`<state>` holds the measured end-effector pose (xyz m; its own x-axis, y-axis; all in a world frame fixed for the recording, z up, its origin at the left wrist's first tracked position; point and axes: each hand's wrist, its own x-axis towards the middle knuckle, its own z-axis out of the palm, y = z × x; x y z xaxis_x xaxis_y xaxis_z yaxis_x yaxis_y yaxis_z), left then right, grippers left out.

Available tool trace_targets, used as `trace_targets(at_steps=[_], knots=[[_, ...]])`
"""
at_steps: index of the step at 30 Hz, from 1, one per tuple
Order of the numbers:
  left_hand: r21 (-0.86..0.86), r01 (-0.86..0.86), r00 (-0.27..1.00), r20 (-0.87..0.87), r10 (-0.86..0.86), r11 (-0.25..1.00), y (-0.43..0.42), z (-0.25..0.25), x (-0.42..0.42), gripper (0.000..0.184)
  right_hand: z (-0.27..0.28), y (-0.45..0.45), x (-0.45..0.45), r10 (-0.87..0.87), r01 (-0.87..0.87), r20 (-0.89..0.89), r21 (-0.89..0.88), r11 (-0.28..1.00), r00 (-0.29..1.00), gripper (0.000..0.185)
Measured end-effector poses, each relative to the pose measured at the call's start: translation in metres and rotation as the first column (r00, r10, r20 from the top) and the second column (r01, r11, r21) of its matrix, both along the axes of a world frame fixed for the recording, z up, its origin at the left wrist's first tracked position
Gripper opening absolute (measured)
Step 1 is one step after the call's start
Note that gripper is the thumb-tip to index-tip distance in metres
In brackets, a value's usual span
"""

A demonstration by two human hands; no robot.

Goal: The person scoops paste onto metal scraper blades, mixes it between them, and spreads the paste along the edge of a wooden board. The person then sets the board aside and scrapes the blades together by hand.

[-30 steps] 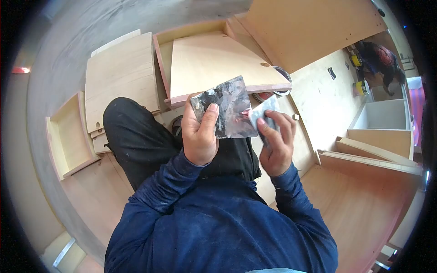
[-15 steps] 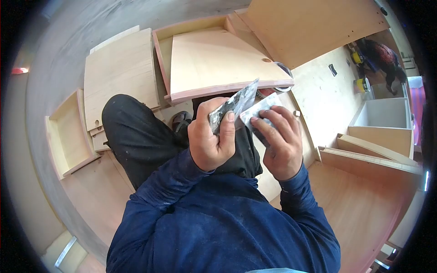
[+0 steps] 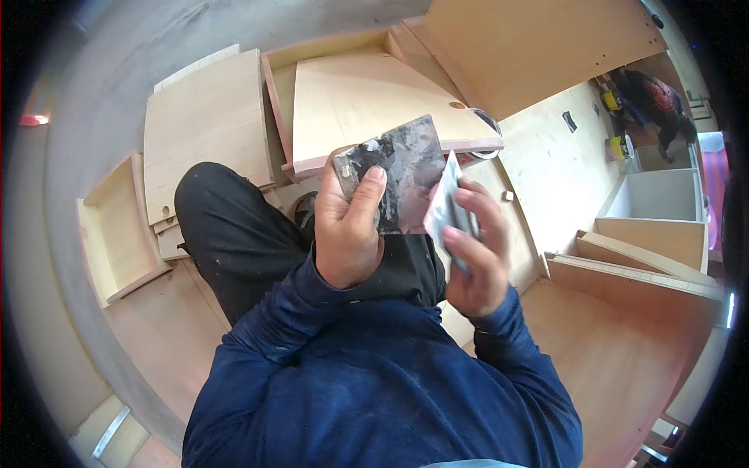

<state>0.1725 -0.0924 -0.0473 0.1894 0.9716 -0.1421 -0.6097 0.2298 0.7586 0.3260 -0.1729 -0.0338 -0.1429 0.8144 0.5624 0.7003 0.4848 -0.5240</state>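
From the wearer's chest, the left hand [image 3: 349,238], just short of twelve o'clock, grips a dark, smeared plate [image 3: 406,171], thumb on its face. Toward two, the right hand [image 3: 482,271] pinches a paler plate [image 3: 442,199] just beside it; I cannot tell whether they touch. Beyond, a wood panel [image 3: 359,101] lies at twelve, stacked boards [image 3: 207,125] between ten and eleven, a yellow-labelled tub [image 3: 619,147] at two.
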Motion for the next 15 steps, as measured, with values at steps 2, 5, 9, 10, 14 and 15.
trace_targets(at_steps=[2,5,9,10,14,15], knots=[[-0.002,-0.009,1.0,0.018,0.01,1.0,0.0,0.0,-0.001,0.021,-0.011,0.002,-0.001,-0.08,0.078,0.064,0.036,0.996,0.995,0.056],[0.023,-0.009,0.998,0.069,0.007,1.0,0.0,-0.003,-0.007,0.021,-0.022,0.002,0.015,-0.215,0.223,0.124,-0.057,0.973,0.969,0.048],[0.023,0.046,0.99,0.13,-0.049,0.999,0.003,-0.003,-0.007,0.02,-0.027,0.001,0.029,-0.239,0.141,-0.295,-0.317,0.938,0.925,0.049],[0.037,0.082,0.995,0.057,-0.084,0.996,0.002,-0.01,-0.006,0.02,-0.018,0.0,0.032,-0.177,0.041,-0.372,-0.344,0.938,0.911,0.051],[0.112,-0.004,0.988,-0.152,0.021,0.994,0.004,-0.015,-0.004,0.019,-0.026,-0.014,0.044,-0.133,-0.222,-0.724,-0.373,0.901,0.676,0.046],[0.114,-0.052,0.967,-0.243,0.079,0.992,0.009,-0.01,-0.011,0.018,-0.03,-0.016,0.057,-0.128,-0.226,-0.725,-0.37,0.901,0.676,0.046]])
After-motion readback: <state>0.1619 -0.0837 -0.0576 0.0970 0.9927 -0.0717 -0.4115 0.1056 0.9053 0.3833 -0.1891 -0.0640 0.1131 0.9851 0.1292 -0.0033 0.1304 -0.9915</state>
